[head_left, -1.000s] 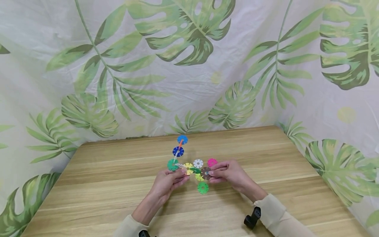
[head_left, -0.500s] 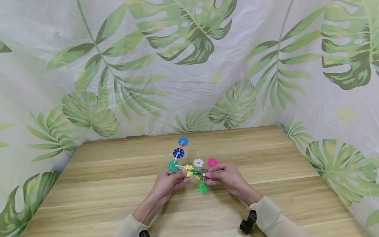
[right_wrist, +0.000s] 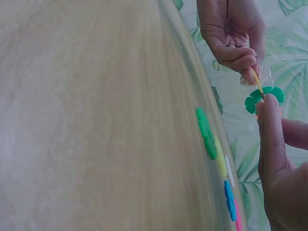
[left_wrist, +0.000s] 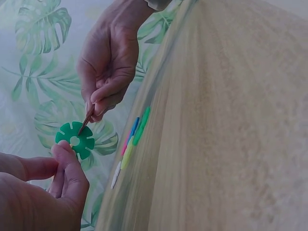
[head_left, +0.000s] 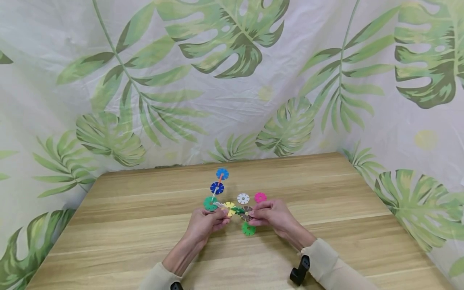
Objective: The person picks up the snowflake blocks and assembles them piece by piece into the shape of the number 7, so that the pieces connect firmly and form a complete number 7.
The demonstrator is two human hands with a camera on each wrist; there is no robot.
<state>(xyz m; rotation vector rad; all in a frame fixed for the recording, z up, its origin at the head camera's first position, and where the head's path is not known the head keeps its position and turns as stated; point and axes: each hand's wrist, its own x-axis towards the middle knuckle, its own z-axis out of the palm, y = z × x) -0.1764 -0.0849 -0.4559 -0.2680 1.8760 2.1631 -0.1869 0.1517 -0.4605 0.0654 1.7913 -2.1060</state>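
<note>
A chain of slotted plastic snowflake discs hangs between both hands above the table. It runs from a light blue disc (head_left: 222, 174) through an orange one, a dark blue disc (head_left: 217, 188), a white one and a teal disc (head_left: 210, 204) to a yellow disc (head_left: 228, 209). My left hand (head_left: 205, 222) pinches the yellow disc. A dark green disc (left_wrist: 84, 145) is joined to it, seen face-on in the left wrist view. My right hand (head_left: 277, 218) pinches a brown disc (head_left: 246, 213), whose edge meets the dark green disc; how deep it sits cannot be told.
Loose discs lie on the wooden table (head_left: 145, 225) under the hands: white (head_left: 243, 198), pink (head_left: 260, 197), bright green (head_left: 248, 229), plus yellow (right_wrist: 221, 157) and blue (right_wrist: 230, 200), which the hands hide in the head view. A leaf-print cloth (head_left: 232, 100) hangs behind the table.
My right hand has shifted a little left with the brown disc, bringing it closer to the dark green one and over the loose yellow disc. The left hand has barely moved.
</note>
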